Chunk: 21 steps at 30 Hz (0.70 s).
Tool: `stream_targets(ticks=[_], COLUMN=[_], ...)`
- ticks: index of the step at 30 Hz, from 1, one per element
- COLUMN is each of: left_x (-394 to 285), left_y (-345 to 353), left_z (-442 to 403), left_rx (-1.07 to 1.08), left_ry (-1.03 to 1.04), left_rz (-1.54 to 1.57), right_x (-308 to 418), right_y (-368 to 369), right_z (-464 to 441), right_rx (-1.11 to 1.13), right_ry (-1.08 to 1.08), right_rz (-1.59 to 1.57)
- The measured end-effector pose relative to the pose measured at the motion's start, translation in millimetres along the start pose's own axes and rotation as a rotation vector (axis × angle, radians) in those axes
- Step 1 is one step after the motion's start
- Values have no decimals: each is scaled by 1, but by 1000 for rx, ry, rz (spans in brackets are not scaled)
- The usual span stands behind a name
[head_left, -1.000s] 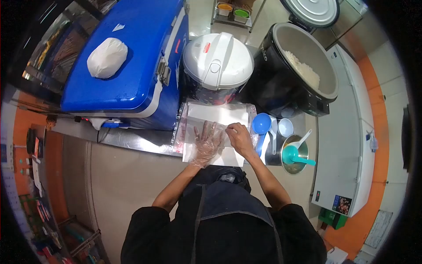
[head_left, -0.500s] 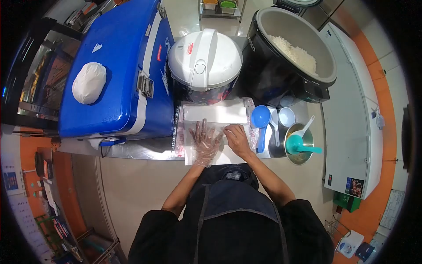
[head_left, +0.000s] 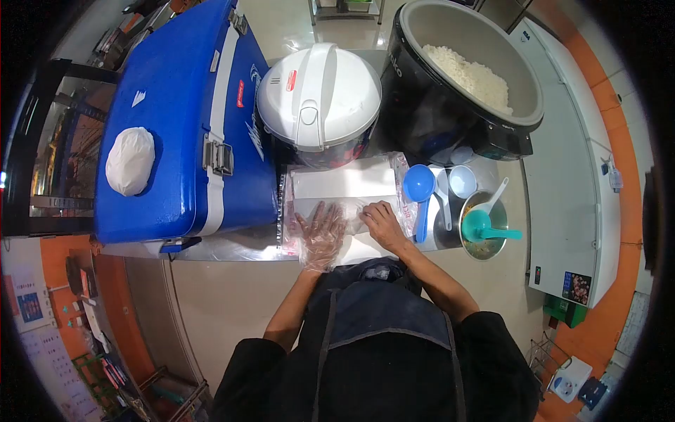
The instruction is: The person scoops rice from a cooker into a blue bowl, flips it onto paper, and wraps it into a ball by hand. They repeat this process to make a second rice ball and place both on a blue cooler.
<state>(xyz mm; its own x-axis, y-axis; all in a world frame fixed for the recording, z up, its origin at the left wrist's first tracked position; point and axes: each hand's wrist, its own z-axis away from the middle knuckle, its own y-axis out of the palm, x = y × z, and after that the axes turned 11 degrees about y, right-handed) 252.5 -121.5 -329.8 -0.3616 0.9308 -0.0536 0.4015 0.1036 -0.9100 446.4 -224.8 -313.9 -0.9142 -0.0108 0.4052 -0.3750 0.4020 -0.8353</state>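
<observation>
My left hand (head_left: 323, 231), in a clear plastic glove, lies flat with its fingers spread over white paper sheets (head_left: 344, 183). To its right is my bare right hand (head_left: 382, 225), its fingers drawn together in a pinch above the same stack. Thin, see-through plastic (head_left: 349, 211) shows between the two hands. Whether the right fingertips grip it or the paper's edge is hidden. Under the sheets lies a clear and pinkish plastic wrapper (head_left: 402, 169). Right of the stack are a blue ladle (head_left: 420, 184) and a white spoon (head_left: 444, 199).
Behind the paper stand a white-lidded rice cooker (head_left: 320, 91) and a large black pot (head_left: 436, 105) of rice (head_left: 467, 77). A blue cooler box (head_left: 169, 141) bearing a white bundle (head_left: 131, 162) fills the left. At right are a small cup (head_left: 462, 181) and a metal bowl (head_left: 485, 247) with a teal scoop (head_left: 478, 225).
My left hand has shifted slightly down and left over the paper. The right hand stays pinched in nearly the same place. The whole view has tilted a little.
</observation>
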Motion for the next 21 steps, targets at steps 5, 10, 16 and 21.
stream_targets(ticks=[5,10,16,21], left_x=[7,14,34,39], left_y=[1,-25,-32,-44], left_z=[9,-10,-18,-25], left_rx=[32,-71,-28,-49], left_ry=[-24,-144,-31,-94], left_rz=[58,154,263,330], right_x=[-4,-8,2,6], right_y=[8,11,5,8], right_z=[3,3,-3,-10], right_rx=[4,20,-10,-114], right_ry=[24,31,83,215], right_rz=[-40,-67,-74,-257])
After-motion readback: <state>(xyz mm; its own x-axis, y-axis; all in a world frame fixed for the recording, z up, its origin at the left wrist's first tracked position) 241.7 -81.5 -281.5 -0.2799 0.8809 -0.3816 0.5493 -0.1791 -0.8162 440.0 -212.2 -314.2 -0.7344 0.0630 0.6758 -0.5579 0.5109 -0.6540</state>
